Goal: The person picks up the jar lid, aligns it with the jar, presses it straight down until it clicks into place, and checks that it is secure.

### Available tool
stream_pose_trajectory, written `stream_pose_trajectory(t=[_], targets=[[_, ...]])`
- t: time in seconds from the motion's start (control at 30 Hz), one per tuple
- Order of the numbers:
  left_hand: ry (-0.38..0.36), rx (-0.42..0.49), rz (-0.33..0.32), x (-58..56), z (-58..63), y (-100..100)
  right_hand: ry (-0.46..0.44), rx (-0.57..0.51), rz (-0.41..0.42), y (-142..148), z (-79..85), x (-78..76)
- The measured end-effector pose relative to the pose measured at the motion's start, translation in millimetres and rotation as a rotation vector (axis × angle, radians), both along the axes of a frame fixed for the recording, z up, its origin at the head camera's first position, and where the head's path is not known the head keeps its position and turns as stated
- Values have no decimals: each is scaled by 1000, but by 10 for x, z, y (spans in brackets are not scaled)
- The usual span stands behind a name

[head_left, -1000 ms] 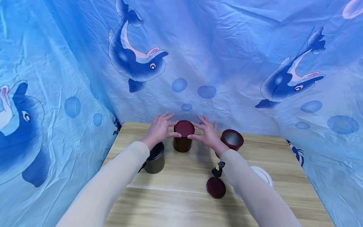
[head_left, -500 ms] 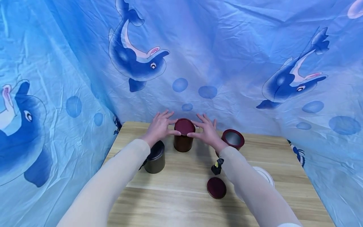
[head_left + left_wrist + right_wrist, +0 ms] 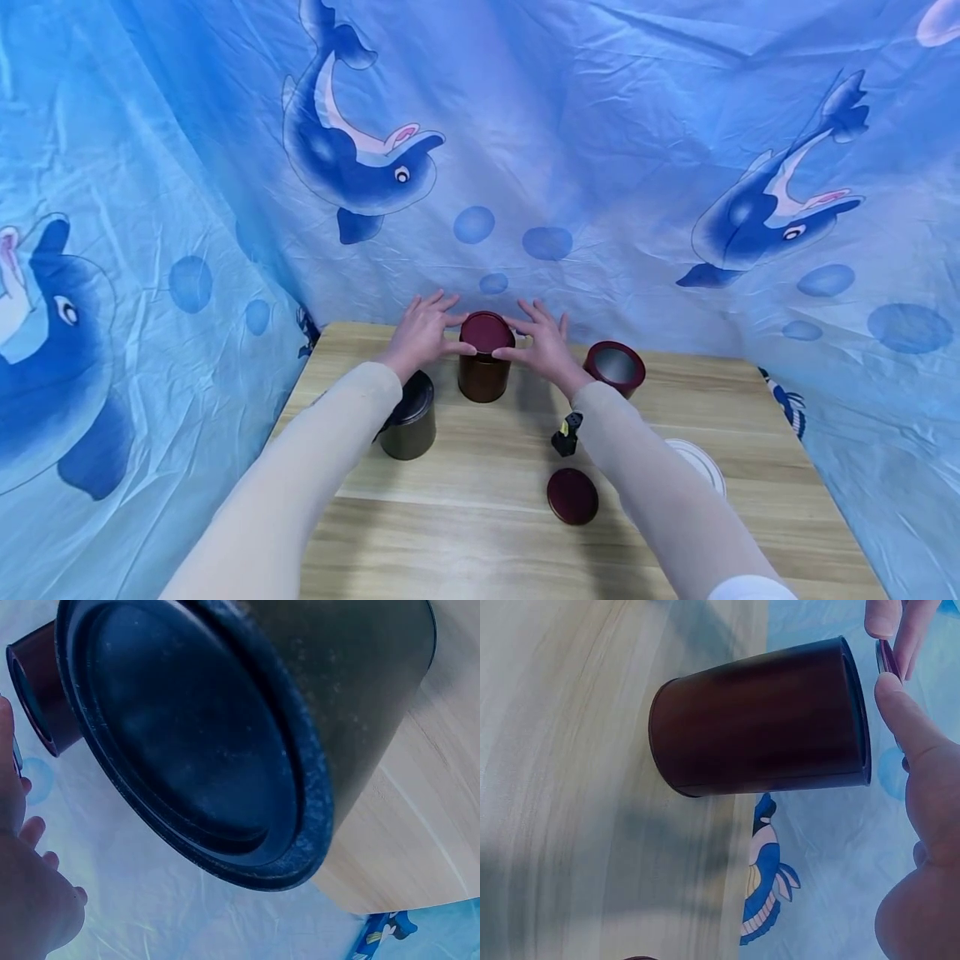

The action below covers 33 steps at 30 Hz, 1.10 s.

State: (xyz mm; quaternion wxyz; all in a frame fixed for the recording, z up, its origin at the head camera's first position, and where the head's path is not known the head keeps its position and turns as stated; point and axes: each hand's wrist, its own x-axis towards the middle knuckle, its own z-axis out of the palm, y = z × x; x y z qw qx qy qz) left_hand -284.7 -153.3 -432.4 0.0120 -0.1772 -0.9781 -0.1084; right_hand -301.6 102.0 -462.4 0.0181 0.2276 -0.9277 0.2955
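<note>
Both hands hold a round dark red lid (image 3: pixel 487 331) by its edge, the left hand (image 3: pixel 420 337) on one side and the right hand (image 3: pixel 544 350) on the other. Thumbs sit at its near edge, with the index fingers farther back and the other fingers spread. Below it a brown-red can (image 3: pixel 483 382) stands upright on the table. In the right wrist view, a gap shows between the lid (image 3: pixel 887 658) and the rim of the can (image 3: pixel 757 720). The left wrist view shows the can's open mouth and part of the left hand (image 3: pixel 37 892).
A dark grey can (image 3: pixel 409 429) with a recessed top stands beneath the left wrist. Right of the right hand is an open red-rimmed can (image 3: pixel 617 367). Another dark red lid (image 3: pixel 572 497) and a white disc (image 3: pixel 701 467), partly behind the right sleeve, lie on the wooden table (image 3: pixel 450 533).
Both hands have risen slightly with the lid, and the lid has moved up from the can. The can stays where it was.
</note>
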Motion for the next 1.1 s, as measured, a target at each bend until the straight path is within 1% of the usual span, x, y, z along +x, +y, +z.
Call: stream_pose_trajectory(t=[0.23, 0.37, 0.57, 0.77, 0.9, 1.1], targets=[[4, -61, -16, -63, -62, 39, -28, 6, -11, 24, -54, -7], [2, -71, -22, -87, -88, 64, -40, 9, -18, 44, -72, -12], [-4, -87, -14, -95, -123, 76, -64, 24, -19, 44, -84, -21], [-22, -73, -12, -84, -150, 64, -65, 46, -9, 29, -86, -27], [-34, -60, -14, -88, -155, 57, -68, 42, 3, 42, -87, -36], [-73, -47, -15, -96, -141, 55, -78, 64, 24, 56, -60, -44]])
